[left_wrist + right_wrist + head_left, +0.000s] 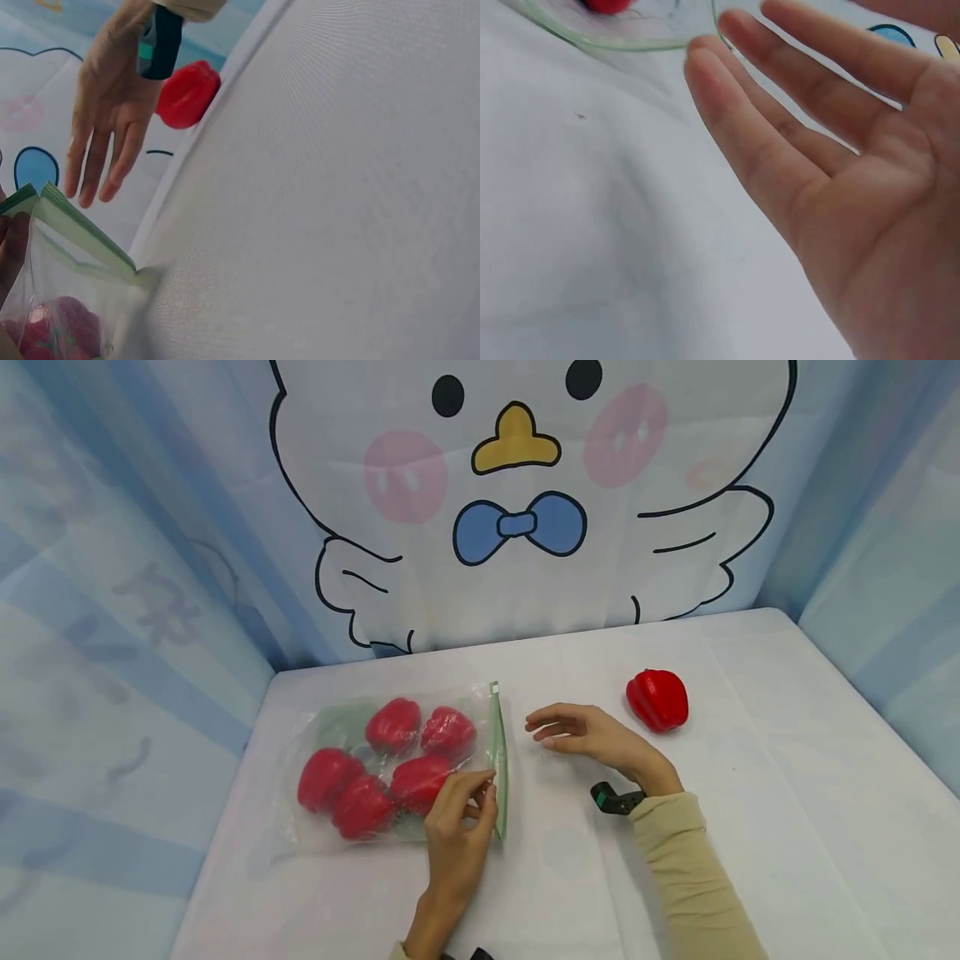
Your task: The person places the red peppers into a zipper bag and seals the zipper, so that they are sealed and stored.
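A clear zip bag with a green edge (500, 743) lies on the white table with several red bell peppers (420, 782) inside. My left hand (456, 839) pinches the bag's edge near its open end. In the left wrist view, the mouth of the bag (90, 238) gapes between green strips. Just to the right of the bag, my right hand (600, 739) hovers with its fingers extended and nothing in them. In the right wrist view, the palm and fingers of that hand (855, 172) are loosely straight. One more red bell pepper (657, 700) sits beyond my right wrist, apart from the hand.
The white table (810, 827) extends to the right and toward me. A curtain with a cartoon figure and a blue bow tie (519, 527) hangs behind its far edge. Blue patterned cloth (97, 677) hangs along the left side.
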The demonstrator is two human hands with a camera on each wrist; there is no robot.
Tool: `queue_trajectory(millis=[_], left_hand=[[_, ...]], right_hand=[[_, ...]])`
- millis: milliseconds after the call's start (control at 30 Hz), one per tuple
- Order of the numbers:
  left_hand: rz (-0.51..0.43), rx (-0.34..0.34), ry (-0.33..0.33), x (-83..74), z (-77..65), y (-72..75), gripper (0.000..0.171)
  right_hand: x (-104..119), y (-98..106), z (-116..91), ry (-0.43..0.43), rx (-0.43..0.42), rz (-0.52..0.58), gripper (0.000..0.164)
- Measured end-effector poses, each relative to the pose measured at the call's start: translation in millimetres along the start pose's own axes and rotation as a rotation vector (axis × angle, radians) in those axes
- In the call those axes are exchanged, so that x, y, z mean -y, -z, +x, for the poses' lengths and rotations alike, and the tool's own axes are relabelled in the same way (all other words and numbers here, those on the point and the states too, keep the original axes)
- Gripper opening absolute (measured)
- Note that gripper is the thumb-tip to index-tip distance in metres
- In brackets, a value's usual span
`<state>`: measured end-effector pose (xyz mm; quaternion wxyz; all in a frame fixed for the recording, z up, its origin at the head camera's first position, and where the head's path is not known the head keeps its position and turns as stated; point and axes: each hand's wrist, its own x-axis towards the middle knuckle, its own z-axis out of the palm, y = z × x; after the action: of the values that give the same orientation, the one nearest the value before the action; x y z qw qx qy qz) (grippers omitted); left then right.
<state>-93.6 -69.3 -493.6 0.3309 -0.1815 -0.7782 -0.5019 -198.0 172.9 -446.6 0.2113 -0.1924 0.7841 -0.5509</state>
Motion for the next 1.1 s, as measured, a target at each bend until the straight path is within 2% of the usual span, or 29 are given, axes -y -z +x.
queue_trajectory(millis=[233,433,567,800,933,1100], left_hand=[[-0.009,-0.008,-0.021,1.0,-1.4,-1.0,0.031],[-0.001,-0.005,-0.021,1.4,-2.3,-0.5,0.032],[-0.004,-0.006,-0.024,1.1,-1.0,-0.3,0.031],[-0.001,-0.001,-0.011,1.2,-1.0,-0.2,0.03],[0.001,0.003,-0.002,1.0,-0.7,0.0,0.03],[-0.004,0.001,-0.006,1.1,-0.2,0.3,0.03]], right_hand=[[-1.4,12.0,-5.6,-0.01,-0.291,0.016,0.053],[1.0,12.9,-5.0,0.081,-0.56,0.087,0.053],[4.2,13.4,-4.8,0.127,-0.719,0.083,0.053],[3.2,16.2,-7.6,0.226,-1.019,0.024,0.044],[-0.1,20.5,-9.9,0.3,-1.146,0.001,0.039],[-5.6,28.1,-15.5,0.304,-1.235,-0.121,0.038]])
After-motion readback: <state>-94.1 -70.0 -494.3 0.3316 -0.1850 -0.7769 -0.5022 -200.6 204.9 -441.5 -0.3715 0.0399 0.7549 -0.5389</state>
